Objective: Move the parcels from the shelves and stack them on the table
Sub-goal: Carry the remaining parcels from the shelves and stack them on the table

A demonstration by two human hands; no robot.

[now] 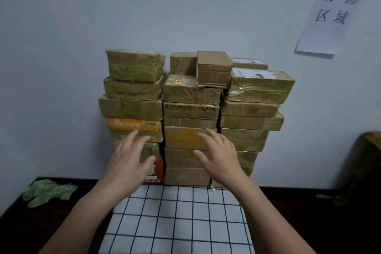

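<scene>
Illumination dim, even, with a cool grey cast on the wall [61, 37]. Soft shadows fill gaps between the parcels [191, 109]. Dark table [299, 222] underexposed, detail lost. Overall focus soft (parcel print unreadable). Wide-angle distortion skews the paper sign [334, 16] at right edge.

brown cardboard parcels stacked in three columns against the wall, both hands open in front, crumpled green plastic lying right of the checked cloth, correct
One slip: the head view shows the crumpled green plastic left of the white checked cloth, not right. The rest holds: brown cardboard parcels in three columns, left hand and right hand open.
</scene>
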